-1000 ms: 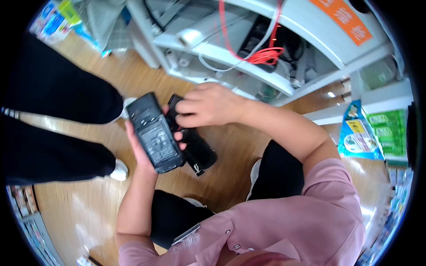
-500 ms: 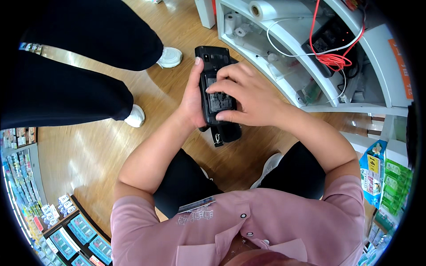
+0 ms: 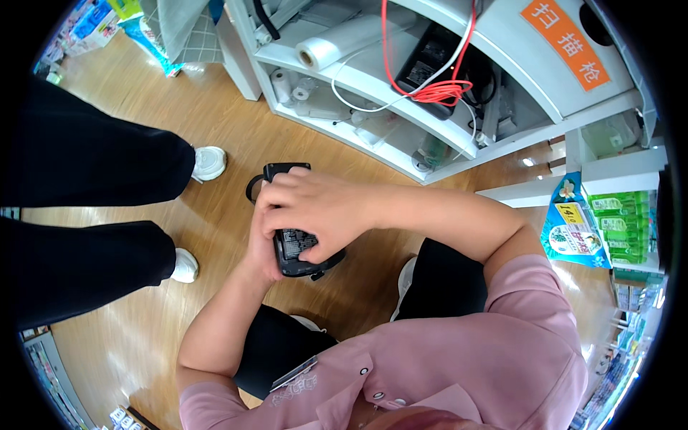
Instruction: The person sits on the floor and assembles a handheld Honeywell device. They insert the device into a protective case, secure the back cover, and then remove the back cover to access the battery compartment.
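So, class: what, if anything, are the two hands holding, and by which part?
Both hold a black handheld device. The right hand wraps over its top face; the left hand cups its left side from beneath.

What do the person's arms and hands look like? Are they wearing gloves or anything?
No gloves. The left hand and the right hand are both bare, with no rings, watch or bracelet that I can see. The forearms are bare too. The person wears a pink short-sleeved shirt with small round buttons, and its sleeves end at about the elbows.
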Demonstrator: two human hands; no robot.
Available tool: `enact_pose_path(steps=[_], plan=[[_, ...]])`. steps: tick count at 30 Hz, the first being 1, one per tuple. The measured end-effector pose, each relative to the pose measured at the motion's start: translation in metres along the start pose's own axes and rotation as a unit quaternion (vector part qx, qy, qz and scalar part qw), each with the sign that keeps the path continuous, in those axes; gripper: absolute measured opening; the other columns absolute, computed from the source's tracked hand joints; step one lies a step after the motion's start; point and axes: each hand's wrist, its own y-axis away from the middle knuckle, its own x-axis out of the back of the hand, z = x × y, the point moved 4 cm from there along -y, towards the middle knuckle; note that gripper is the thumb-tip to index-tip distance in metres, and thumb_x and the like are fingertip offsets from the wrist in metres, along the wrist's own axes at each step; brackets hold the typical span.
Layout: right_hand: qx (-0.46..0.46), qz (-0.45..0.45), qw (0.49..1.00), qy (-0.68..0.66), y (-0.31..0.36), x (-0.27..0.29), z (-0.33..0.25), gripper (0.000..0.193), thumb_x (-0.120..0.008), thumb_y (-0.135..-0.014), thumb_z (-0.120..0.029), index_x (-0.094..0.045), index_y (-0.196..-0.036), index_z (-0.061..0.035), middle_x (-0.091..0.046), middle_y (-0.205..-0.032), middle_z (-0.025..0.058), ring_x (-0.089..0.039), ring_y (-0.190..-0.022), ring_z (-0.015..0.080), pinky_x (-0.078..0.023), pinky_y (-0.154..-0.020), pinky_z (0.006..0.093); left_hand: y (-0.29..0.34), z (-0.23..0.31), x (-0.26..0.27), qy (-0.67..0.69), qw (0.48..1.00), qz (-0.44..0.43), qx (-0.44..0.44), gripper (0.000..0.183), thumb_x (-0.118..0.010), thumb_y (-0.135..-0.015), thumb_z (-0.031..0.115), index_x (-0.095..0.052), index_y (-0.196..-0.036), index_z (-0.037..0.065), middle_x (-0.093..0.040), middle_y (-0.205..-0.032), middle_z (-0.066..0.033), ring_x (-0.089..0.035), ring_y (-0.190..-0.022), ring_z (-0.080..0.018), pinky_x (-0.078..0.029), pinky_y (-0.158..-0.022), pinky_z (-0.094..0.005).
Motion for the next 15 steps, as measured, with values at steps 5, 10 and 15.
enact_pose_path(steps=[5,10,15], plan=[[0.004,0.012,0.999,0.041,0.000,-0.013,-0.009,0.035,-0.069,-0.058,-0.012,-0.059,-0.091,-0.0133,-0.050,-0.105,0.0055,-0.047,-0.100,0.0260,-0.037,-0.080,0.0381,0.002,-0.001,-0.004,0.007,1.000,0.028,0.005,0.065,-0.041,-0.087,0.065,-0.050,-0.123,0.012,-0.060,-0.112,-0.0141,-0.064,-0.097,-0.0276,-0.056,-0.078,-0.0446],[0.070,0.037,0.993,0.086,0.004,0.001,-0.002,0.027,-0.062,-0.065,-0.010,-0.059,-0.092,-0.0132,-0.052,-0.106,0.0049,-0.052,-0.094,0.0255,-0.042,-0.074,0.0393,0.006,-0.002,-0.009,0.007,0.998,0.056,0.010,0.063,-0.042,-0.088,0.064,-0.051,-0.122,0.011,-0.061,-0.111,-0.0139,-0.064,-0.095,-0.0273,-0.056,-0.076,-0.0446],[-0.098,0.074,0.992,0.006,0.016,0.010,0.028,0.023,-0.058,-0.080,-0.014,-0.058,-0.103,-0.0137,-0.059,-0.101,0.0095,-0.060,-0.091,0.0314,-0.050,-0.070,0.0413,0.006,0.003,-0.005,-0.037,0.998,-0.015,0.039,0.069,-0.044,-0.084,0.068,-0.054,-0.119,0.008,-0.064,-0.103,-0.0164,-0.067,-0.084,-0.0315,-0.056,-0.071,-0.0496]])
